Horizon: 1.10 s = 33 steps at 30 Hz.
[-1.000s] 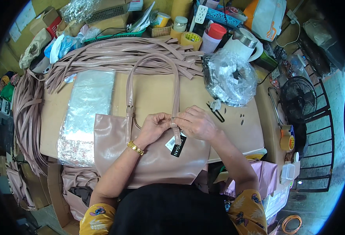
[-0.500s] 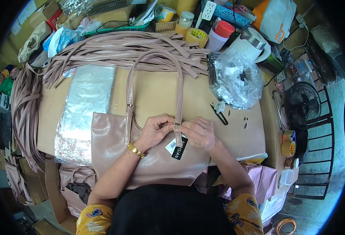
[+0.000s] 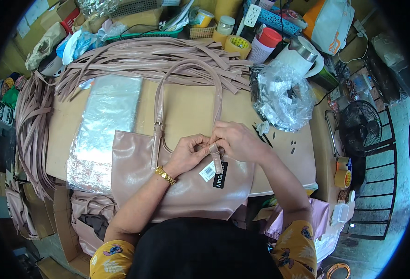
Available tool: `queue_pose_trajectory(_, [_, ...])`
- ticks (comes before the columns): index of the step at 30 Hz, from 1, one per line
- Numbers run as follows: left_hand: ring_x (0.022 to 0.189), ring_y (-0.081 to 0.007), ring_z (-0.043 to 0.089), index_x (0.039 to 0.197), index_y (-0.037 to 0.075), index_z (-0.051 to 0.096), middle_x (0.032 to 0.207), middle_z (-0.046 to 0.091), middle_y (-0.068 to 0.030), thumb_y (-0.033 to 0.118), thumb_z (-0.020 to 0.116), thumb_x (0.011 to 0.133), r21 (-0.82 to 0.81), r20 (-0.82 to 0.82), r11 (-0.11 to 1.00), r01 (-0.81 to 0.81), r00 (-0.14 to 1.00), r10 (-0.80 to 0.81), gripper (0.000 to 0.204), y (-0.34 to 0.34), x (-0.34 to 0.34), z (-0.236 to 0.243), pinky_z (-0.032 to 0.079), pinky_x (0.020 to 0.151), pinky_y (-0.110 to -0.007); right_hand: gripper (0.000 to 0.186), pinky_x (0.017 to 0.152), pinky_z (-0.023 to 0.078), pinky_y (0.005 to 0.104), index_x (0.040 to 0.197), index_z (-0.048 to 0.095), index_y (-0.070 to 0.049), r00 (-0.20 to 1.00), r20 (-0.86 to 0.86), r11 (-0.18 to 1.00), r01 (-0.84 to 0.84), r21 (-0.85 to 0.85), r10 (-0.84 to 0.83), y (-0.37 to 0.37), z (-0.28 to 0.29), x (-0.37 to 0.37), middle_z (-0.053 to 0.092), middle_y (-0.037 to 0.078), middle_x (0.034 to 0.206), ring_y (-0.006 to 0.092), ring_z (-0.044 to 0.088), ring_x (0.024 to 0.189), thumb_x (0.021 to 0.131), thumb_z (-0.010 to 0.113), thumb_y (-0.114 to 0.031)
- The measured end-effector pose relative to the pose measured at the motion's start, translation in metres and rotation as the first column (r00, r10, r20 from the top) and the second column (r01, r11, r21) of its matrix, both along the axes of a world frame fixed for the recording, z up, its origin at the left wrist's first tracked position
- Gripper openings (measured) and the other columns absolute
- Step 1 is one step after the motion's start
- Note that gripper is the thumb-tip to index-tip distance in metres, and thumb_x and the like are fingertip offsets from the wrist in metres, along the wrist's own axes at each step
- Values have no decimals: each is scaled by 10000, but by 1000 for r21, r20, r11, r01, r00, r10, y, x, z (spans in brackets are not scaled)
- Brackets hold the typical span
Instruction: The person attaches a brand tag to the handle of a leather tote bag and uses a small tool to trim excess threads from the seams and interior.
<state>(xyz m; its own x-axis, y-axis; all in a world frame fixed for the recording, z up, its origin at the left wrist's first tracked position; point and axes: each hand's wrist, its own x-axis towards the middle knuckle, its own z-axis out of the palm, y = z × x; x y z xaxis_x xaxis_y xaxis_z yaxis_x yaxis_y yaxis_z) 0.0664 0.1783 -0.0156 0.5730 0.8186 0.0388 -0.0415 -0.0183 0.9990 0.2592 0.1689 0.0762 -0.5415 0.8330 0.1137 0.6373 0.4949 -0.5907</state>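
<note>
A shiny dusty-pink handbag [image 3: 167, 197] lies in front of me, its long strap [image 3: 189, 65] looped up over the table. Where the strap's right end joins the bag, my left hand [image 3: 189, 152] pinches the strap from the left side. My right hand [image 3: 240, 141], bent over from above, has its fingers closed on the same strap end; fingers partly hide the fastening there. A black tag [image 3: 221, 176] and a white label [image 3: 207, 172] hang just below. On the left, the strap's other end passes through a small metal buckle [image 3: 158, 124].
Stacked clear plastic bags [image 3: 105, 121] lie left of the handbag. Many pink straps [image 3: 149, 58] are heaped along the back. Black thread snips [image 3: 262, 135] rest to the right, near crumpled clear plastic [image 3: 286, 97]. A fan [image 3: 360, 123] stands far right.
My right hand has shifted up and turned over the strap end, its fingers now pointing down. My left hand stays pinched beside it. The whole view has moved slightly.
</note>
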Motion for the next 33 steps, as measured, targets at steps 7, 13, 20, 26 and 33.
queue_pose_trajectory(7, [716, -38, 564, 967, -23, 672, 812, 674, -11, 130, 690, 902, -31, 52, 997, -71, 996, 72, 167, 0, 2, -3, 481, 644, -212, 78, 756, 491, 402, 843, 664, -10, 996, -20, 995, 88, 52, -87, -4, 4, -6, 604, 123, 872, 315, 614, 808, 786, 621, -42])
queue_pose_trajectory(13, [672, -116, 578, 949, -16, 662, 775, 621, -60, 69, 674, 860, 339, -65, 923, -180, 975, 214, 124, -6, 2, -2, 479, 629, -263, 125, 767, 497, 385, 875, 662, -27, 975, -202, 830, 188, 525, -93, -30, -38, -8, 624, 82, 926, 254, 618, 824, 752, 651, -10])
queue_pose_trajectory(20, [659, -121, 583, 900, -18, 659, 776, 612, -69, 51, 676, 840, 330, -82, 928, -174, 974, 212, 93, -7, 1, -1, 482, 614, -270, 180, 844, 485, 386, 907, 657, -44, 979, -145, 771, 201, 604, -142, -37, -57, -2, 607, 75, 1006, 264, 595, 933, 729, 678, -23])
queue_pose_trajectory(26, [655, -77, 573, 884, -17, 663, 765, 630, -49, 48, 683, 850, 197, -47, 969, -146, 986, 158, 76, -4, 3, -5, 475, 596, -248, 240, 968, 390, 394, 981, 617, -46, 983, 104, 847, 72, 526, -148, -32, -33, 0, 579, 79, 1032, 272, 551, 993, 750, 677, -79])
queue_pose_trajectory(33, [666, -59, 538, 904, -28, 663, 755, 630, -41, 85, 674, 883, 191, -76, 967, -166, 980, 184, 115, -5, 7, -7, 474, 614, -238, 243, 930, 420, 417, 926, 623, -56, 992, 0, 814, 106, 571, -128, -20, -50, 0, 599, 70, 1002, 257, 579, 935, 695, 673, 2])
